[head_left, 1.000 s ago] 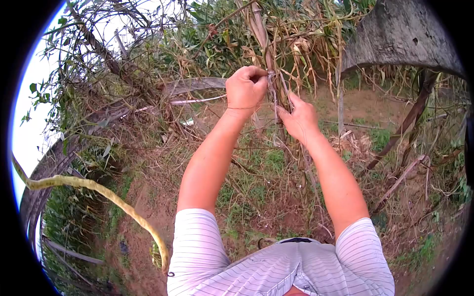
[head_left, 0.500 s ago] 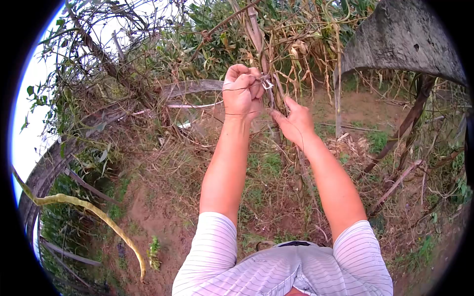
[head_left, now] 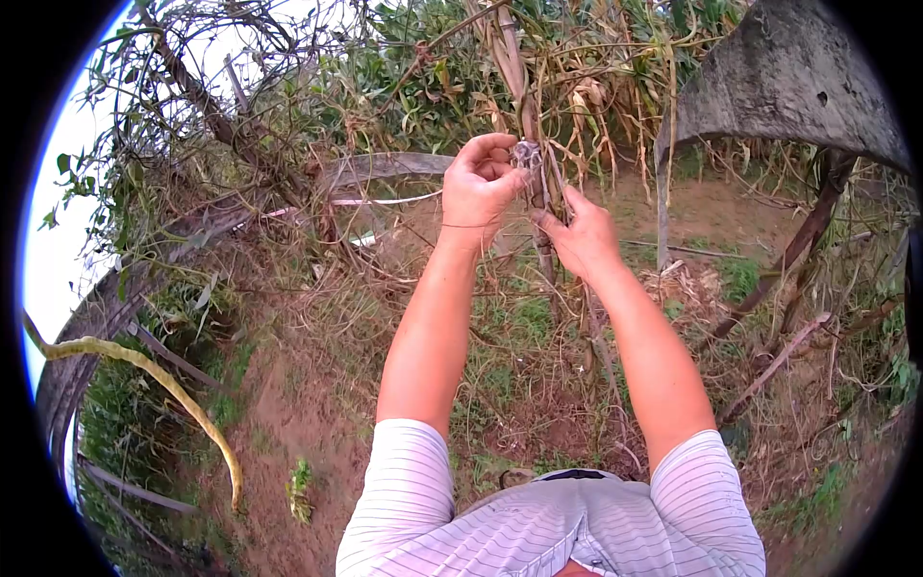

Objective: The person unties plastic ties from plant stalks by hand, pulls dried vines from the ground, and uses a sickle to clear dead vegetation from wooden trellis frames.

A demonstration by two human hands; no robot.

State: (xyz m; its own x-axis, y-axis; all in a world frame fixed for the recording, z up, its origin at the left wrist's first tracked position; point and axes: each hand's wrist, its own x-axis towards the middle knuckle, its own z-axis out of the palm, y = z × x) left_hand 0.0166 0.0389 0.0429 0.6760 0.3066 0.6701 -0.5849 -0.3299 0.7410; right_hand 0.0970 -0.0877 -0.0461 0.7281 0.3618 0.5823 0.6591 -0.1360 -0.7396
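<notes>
My left hand is closed at the left side of an upright wooden pole, its fingers curled and its thumb against a greyish, knotted tie wound round the pole. Whether a loose end lies inside the fingers is hard to see. Just below and to the right, my right hand pinches a thin dry stem that runs alongside the pole. The thumb lies over the pole and the other fingers are partly hidden.
Dry vines tangle across the left and middle. A weathered grey board spans the upper right, with a slanting post below it. A yellowish curved stalk hangs at the left. Green leafy plants stand behind.
My left hand has loosened its fist slightly and shifted to the right, closer to the pole. The tie now sits flat round the pole instead of sticking out. My right hand has barely moved.
</notes>
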